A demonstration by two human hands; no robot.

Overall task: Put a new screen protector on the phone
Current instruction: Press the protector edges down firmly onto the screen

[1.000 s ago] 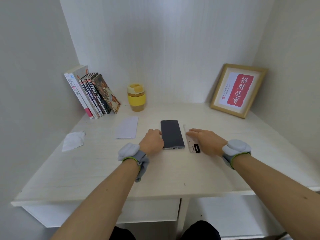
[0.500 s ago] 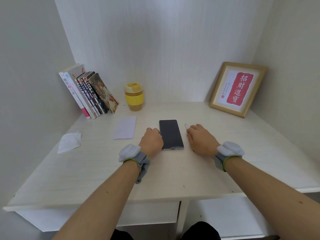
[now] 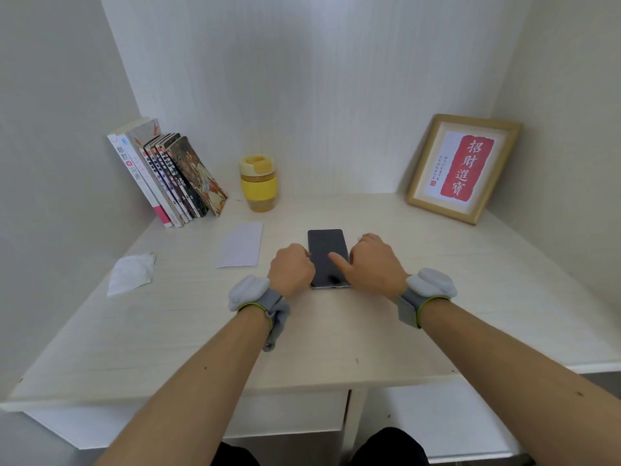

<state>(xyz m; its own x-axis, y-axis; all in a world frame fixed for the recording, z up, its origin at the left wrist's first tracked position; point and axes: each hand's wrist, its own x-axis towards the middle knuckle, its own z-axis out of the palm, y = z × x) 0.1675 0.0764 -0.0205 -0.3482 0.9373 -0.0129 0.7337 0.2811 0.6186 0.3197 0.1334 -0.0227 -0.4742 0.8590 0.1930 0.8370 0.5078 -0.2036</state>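
contact has shifted: the right hand (image 3: pixel 373 264), which lay beside the dark rectangular phone (image 3: pixel 326 255) on the pale wooden desk (image 3: pixel 336 331) a second ago, now presses its thumb on the glass, other fingers curled, while the fisted left hand (image 3: pixel 291 268) steadies the phone's left edge, suggesting smoothing or positioning.

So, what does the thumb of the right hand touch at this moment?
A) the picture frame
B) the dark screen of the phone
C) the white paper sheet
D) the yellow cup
B: the right hand lies at the right edge of the phone, and its thumb reaches over onto the dark screen.
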